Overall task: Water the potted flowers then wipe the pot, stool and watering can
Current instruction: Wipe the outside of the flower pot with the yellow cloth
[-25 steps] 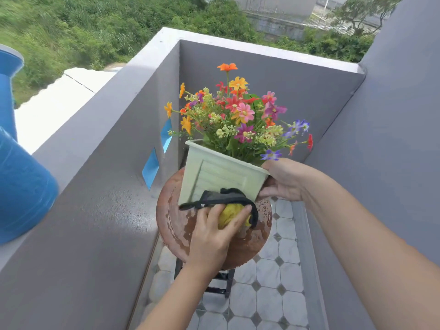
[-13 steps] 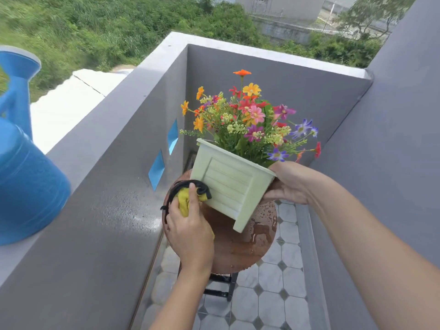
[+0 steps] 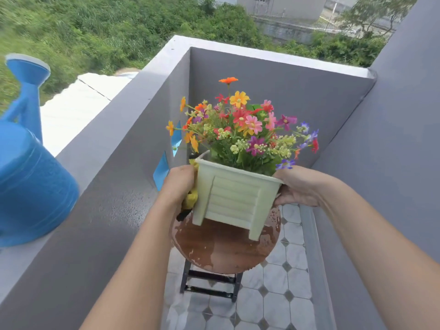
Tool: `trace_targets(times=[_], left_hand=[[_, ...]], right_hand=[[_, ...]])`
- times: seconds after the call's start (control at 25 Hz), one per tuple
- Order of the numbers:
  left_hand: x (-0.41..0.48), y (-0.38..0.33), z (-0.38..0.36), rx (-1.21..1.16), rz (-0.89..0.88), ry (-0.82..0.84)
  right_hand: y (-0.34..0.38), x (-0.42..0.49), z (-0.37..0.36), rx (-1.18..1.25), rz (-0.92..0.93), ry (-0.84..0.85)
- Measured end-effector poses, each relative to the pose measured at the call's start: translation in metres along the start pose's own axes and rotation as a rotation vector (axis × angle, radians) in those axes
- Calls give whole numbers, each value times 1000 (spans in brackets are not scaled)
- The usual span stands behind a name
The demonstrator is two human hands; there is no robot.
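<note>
Pot [image 3: 234,201]: pale green, square and slatted, held tilted between both hands, with its near right foot low over the wet round stool [image 3: 223,248]; I cannot tell whether that foot touches the seat.
Flowers [image 3: 245,129]: a mixed bunch that rises from the pot's mouth, above and beyond both sets of fingers.
Left hand [image 3: 179,184]: its fingers curl round a yellow cloth [image 3: 191,198] and press it flat against the pot's left wall, just under the rim; a dark edge of the cloth hangs below the palm.
Right hand [image 3: 297,186]: it clasps the pot's right rim and corner; the fingertips go round the far side and are hidden, so I cannot tell how wide they are spread.
Step in hand: by my reading, the left side of the pot is being wiped while the right hand steadies it.
How to do it well: keep the right-hand grip firm and close under the rim, since the pot leans and is top-heavy with blooms; draw the cloth down the wall from the rim to the foot in one stroke, so that drips run away from the fingers; follow the slats on the front face, where water likely sits.
Stool: beneath both hands, beaded with water, probably the next surface to wipe.
Watering can [image 3: 28,177]: blue, on the ledge [image 3: 78,148] well to the left of the left hand, untouched now.
Risk: a wet seat could let a foot slide if the pot is set down askew.
</note>
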State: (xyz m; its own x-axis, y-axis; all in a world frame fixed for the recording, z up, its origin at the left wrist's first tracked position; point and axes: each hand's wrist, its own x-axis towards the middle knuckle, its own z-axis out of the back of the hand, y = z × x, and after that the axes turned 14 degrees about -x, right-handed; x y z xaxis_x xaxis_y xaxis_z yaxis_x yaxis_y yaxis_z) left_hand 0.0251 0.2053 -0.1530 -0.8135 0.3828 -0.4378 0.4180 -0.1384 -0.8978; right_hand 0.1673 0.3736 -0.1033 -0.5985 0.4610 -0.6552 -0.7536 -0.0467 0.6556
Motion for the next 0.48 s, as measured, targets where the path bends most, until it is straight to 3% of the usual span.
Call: trace_targets(times=[0.12, 0.24, 0.36, 0.48], left_hand=[[-6, -3, -3, -387, 90, 85], [-4, -1, 2, -360, 28, 56], [-3, -3, 5, -174, 55, -6], [-9, -15, 6, -171, 118, 71]], right_hand=[[-3, -3, 0, -62, 37, 25], [-1, -4, -1, -127, 14, -39], [-1, -6, -3, -157, 11, -97], [2, -11, -10, -127, 7, -160]])
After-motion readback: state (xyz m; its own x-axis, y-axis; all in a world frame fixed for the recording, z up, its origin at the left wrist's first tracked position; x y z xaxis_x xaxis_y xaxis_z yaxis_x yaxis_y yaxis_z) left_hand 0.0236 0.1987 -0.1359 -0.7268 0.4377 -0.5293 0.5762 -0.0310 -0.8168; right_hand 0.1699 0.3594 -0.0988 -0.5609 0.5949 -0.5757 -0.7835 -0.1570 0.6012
